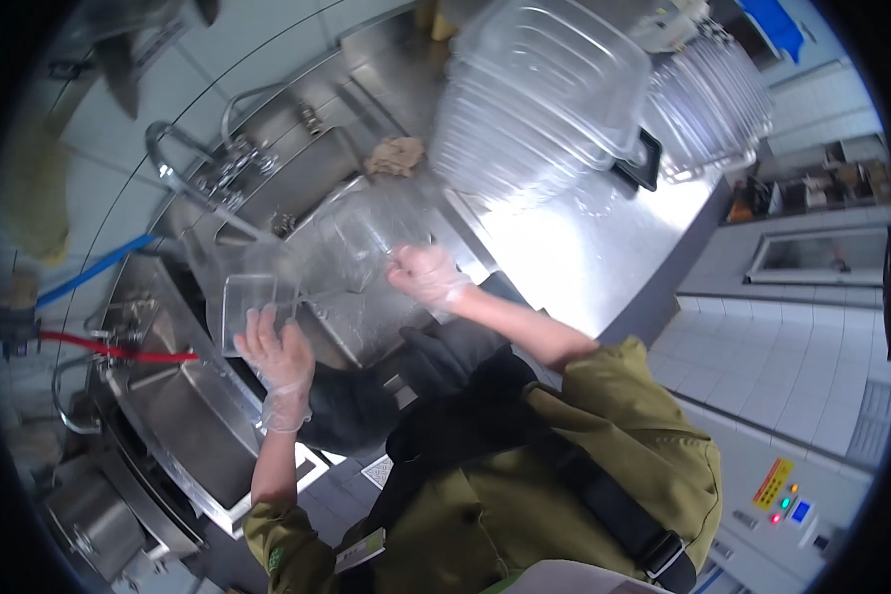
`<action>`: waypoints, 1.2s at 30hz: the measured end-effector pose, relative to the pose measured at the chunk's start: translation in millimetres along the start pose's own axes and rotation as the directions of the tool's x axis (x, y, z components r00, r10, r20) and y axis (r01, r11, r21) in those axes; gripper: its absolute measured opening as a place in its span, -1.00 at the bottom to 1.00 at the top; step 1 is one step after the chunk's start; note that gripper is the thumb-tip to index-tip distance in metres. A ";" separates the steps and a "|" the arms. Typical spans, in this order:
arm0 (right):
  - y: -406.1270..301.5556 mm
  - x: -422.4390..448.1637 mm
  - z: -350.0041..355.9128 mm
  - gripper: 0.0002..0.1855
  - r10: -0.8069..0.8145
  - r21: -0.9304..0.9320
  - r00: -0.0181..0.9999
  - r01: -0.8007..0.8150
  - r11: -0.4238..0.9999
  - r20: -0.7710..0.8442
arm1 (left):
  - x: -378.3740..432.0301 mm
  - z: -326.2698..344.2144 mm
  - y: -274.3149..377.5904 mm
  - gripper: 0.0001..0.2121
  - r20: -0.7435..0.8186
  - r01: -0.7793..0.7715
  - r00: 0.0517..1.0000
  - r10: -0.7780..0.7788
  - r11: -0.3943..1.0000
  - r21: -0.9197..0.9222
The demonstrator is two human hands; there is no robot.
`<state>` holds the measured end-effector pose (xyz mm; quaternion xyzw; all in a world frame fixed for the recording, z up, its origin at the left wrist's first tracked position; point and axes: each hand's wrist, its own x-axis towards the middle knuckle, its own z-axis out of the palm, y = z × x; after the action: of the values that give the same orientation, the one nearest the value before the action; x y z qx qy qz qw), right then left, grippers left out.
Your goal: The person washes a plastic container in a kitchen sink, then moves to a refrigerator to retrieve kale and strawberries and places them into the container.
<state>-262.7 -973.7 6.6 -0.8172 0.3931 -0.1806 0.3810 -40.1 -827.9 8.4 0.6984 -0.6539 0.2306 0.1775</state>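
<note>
A clear plastic container (246, 293) is tilted over the sink, its far part blurred. My left hand (276, 356), in a clear disposable glove, supports it near its squarish end, fingers spread over the plastic. My right hand (427, 273), gloved as well, is curled into a fist at the other side of the clear plastic. Whether anything is inside that fist cannot be made out. Beneath both hands lies the stainless steel sink (364, 315), with wet-looking metal showing through the plastic.
Tall stacks of clear containers (534, 111) and ribbed clear containers (713, 104) stand on the steel counter (564, 260). A crumpled brown cloth (395, 156) rests by the sink's far edge. Curved faucets (185, 174) reach over the basins. Another basin (185, 423) is at left.
</note>
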 end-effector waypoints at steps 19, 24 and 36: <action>74.8 -211.0 -119.8 -0.52 0.906 0.538 0.169 -0.757 0.371 -0.388 | -15.0 19.1 5.1 -0.86 0.042 0.020 0.999 -0.012 0.981 -0.191; -22.9 -98.0 -90.2 -0.64 0.727 0.381 0.670 -0.639 0.669 -0.154 | -40.9 12.9 -2.5 -0.84 0.007 -0.011 1.000 0.013 0.971 -0.238; -55.3 288.5 90.7 -0.70 -0.042 -0.518 0.989 0.108 0.849 0.138 | -46.5 -22.9 11.7 -0.77 -0.009 0.248 0.966 -0.258 0.936 -0.250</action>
<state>-0.3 -1132.9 -10.9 -0.9142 0.3710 -0.0313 0.1598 -55.7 -777.6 1.1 0.7442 -0.5783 0.1372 0.3049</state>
